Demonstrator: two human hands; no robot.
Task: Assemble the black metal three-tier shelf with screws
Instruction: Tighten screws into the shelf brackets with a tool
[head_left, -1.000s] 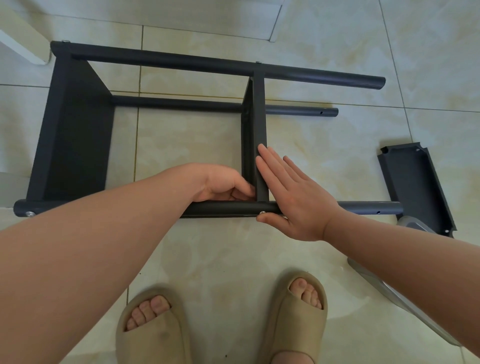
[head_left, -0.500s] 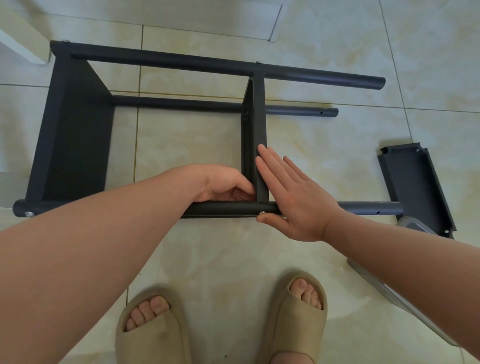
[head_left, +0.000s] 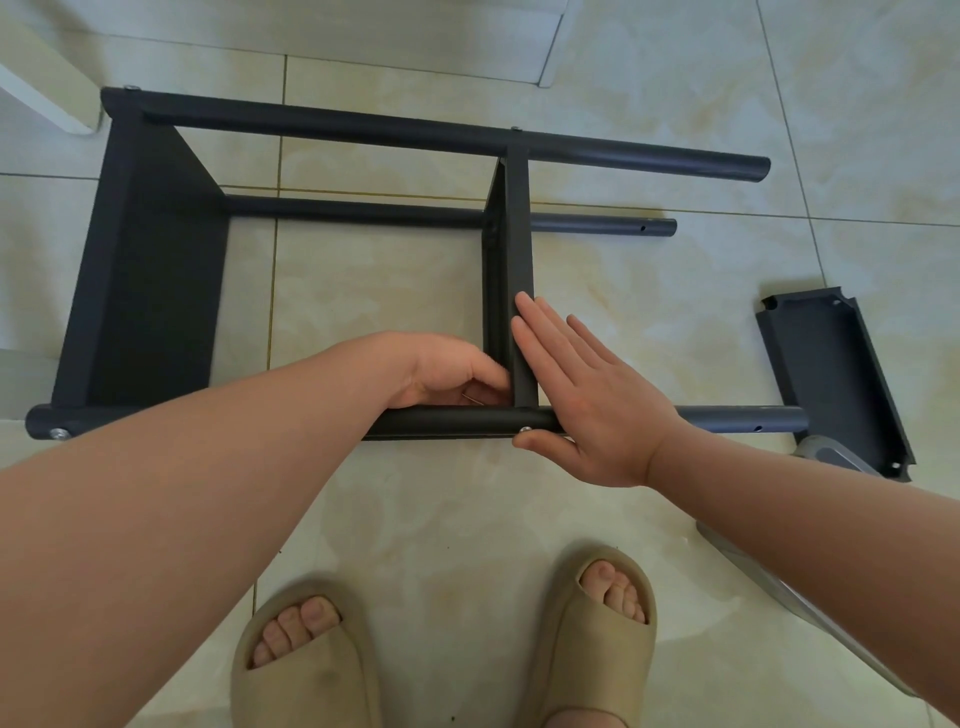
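The black shelf frame lies on its side on the tiled floor. Its near pole (head_left: 441, 418) runs left to right. One tier panel (head_left: 145, 270) is fixed at the left end and a middle tier panel (head_left: 519, 234) crosses the poles. My right hand (head_left: 587, 400) presses flat against the middle panel's right face, thumb under the near pole beside a silver screw (head_left: 525, 429). My left hand (head_left: 447, 371) is curled in the inside corner left of that panel, pinching a thin silvery piece (head_left: 470, 399). A third, loose tier panel (head_left: 826, 374) lies to the right.
A grey flat object (head_left: 826, 452) lies under the loose panel's near end and runs toward the lower right. A white furniture leg (head_left: 47, 88) stands at the upper left. My feet in beige sandals (head_left: 306, 660) stand just before the frame.
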